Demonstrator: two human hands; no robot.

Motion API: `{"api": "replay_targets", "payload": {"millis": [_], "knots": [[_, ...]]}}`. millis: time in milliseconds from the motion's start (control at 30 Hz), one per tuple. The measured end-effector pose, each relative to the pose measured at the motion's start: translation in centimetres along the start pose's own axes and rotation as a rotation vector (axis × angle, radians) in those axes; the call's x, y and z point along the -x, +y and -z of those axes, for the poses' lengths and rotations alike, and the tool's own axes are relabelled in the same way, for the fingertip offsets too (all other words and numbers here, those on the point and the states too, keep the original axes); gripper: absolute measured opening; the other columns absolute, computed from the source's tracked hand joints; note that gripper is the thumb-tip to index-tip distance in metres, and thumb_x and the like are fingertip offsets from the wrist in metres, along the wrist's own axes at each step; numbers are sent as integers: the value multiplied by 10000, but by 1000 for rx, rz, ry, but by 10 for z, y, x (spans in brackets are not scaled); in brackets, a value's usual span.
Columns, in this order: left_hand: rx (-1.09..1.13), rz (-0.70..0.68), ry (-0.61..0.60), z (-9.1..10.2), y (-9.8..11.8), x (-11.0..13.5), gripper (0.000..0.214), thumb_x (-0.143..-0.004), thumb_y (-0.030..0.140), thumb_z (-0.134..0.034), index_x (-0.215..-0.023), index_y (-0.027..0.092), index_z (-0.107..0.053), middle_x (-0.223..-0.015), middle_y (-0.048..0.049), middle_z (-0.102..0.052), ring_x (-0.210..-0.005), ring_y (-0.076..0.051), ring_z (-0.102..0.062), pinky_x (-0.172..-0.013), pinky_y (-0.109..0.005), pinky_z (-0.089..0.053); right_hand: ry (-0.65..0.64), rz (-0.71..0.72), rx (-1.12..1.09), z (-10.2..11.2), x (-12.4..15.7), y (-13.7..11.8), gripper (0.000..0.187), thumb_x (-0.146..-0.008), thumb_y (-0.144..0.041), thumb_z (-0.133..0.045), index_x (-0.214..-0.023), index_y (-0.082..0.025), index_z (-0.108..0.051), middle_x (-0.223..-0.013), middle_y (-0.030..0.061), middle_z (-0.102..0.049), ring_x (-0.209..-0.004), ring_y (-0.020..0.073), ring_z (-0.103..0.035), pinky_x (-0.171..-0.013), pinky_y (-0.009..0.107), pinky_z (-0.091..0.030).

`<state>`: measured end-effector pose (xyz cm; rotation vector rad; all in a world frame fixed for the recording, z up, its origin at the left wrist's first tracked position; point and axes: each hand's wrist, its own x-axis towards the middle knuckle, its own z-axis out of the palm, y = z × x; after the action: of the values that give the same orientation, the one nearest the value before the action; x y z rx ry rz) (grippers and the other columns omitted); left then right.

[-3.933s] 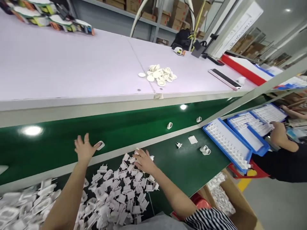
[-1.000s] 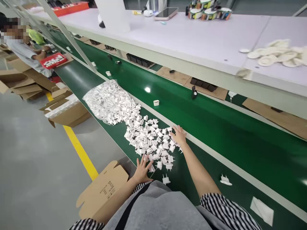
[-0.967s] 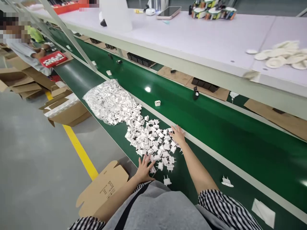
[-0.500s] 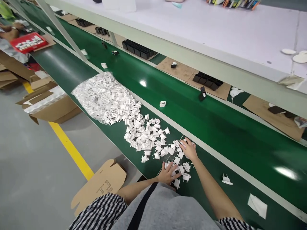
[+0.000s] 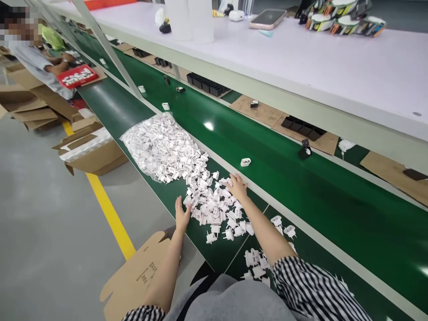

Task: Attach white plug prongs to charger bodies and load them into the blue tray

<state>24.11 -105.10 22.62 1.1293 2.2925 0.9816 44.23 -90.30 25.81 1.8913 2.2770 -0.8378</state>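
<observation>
A big heap of small white plug parts (image 5: 174,154) lies on the near strip of the green table (image 5: 110,104), thinning into loose pieces (image 5: 217,211) toward me. My left hand (image 5: 181,216) stands on edge at the near rim of the loose pieces, fingers straight and together, holding nothing. My right hand (image 5: 237,186) lies flat with fingers spread on the far side of the same pieces, beside the pale divider rail (image 5: 301,218). A few more plug parts (image 5: 256,261) sit close to my body under my right forearm.
Beyond the rail runs a green conveyor belt (image 5: 301,183) carrying single white pieces (image 5: 245,162). A white shelf (image 5: 301,62) above holds a phone (image 5: 267,18) and coloured packs. Cardboard boxes (image 5: 90,151) and a flat carton (image 5: 133,278) lie on the floor left. Another person (image 5: 36,62) works far left.
Both my hands have moved back out along the table to the loose plug parts; a small batch they dragged now lies close to my body. The camera has tilted up.
</observation>
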Motion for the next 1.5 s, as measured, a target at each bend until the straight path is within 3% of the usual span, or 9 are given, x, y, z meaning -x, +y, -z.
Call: {"api": "replay_targets", "payload": {"millis": [167, 367, 633, 767, 900, 1033, 1200, 1333, 1500], "knots": [[58, -34, -50, -24, 0, 7, 383, -669, 361, -467, -1004, 175, -465, -1156, -100, -350, -1094, -243, -327, -906, -360, -288, -97, 96, 10, -10, -22, -18, 427, -759, -502, -274, -1092, -294, -442, -1277, 55, -271, -1160, 288, -172, -832, 548, -201], [64, -76, -81, -42, 20, 45, 350, -699, 341, -443, -1008, 178, -437, -1179, -112, -289, -1116, -266, -279, -901, -401, -279, -113, 155, 34, -14, 12, 20, 356, -792, -405, -285, -1098, -298, -433, -1277, 20, -279, -1166, 223, -186, -879, 495, -189], [51, -170, -181, -63, 34, 99, 388, -714, 344, -425, -1065, 178, -406, -1227, -121, -239, -1122, -275, -268, -906, -390, -299, -81, 119, 24, -10, 67, 70, 334, -790, -343, -307, -1076, -273, -464, -1259, 37, -317, -1160, 223, -218, -886, 457, -230], [32, -208, -234, -68, 35, 115, 454, -682, 363, -464, -1095, 189, -397, -1237, -121, -251, -1121, -278, -279, -890, -396, -324, -49, 62, 2, -5, 75, 80, 321, -790, -320, -302, -1047, -261, -487, -1222, 56, -373, -1140, 242, -257, -880, 504, -198], [21, -122, -37, -51, 28, 77, 582, -688, 378, -434, -1188, 143, -252, -1282, -134, -149, -1172, -265, -174, -938, -412, -234, 30, 10, -39, 2, 46, 50, 387, -804, -343, -241, -1147, -221, -372, -1241, 89, -332, -1149, 239, -233, -880, 528, -157], [13, 102, 278, -21, 7, -19, 620, -715, 394, -374, -1213, 86, -168, -1282, -174, -84, -1195, -263, -61, -958, -424, -139, 39, 48, -106, 1, -19, -21, 500, -776, -442, -270, -1210, -196, -251, -1278, 102, -252, -1165, 230, -187, -880, 499, -193], [89, 114, 122, -10, -13, -109, 482, -701, 398, -397, -1104, 134, -378, -1157, -144, -360, -1120, -258, -286, -929, -391, -228, -21, 147, -173, -10, -97, -100, 601, -729, -539, -289, -1230, -214, -214, -1313, 122, -141, -1173, 285, -134, -840, 536, -210], [96, 48, 79, -25, -11, -122, 454, -693, 411, -414, -1085, 183, -399, -1185, -118, -330, -1124, -265, -277, -893, -389, -279, -96, 299, -190, -20, -120, -114, 466, -718, -497, -378, -1137, -294, -376, -1313, 51, -173, -1168, 265, -171, -881, 493, -184], [94, 3, -38, -40, 5, -98, 420, -682, 428, -442, -1044, 215, -430, -1210, -100, -270, -1076, -251, -344, -822, -356, -355, -120, 399, -205, -29, -103, -95, 351, -753, -373, -389, -1082, -263, -441, -1309, 21, -181, -1171, 203, -181, -920, 352, -206]]}}
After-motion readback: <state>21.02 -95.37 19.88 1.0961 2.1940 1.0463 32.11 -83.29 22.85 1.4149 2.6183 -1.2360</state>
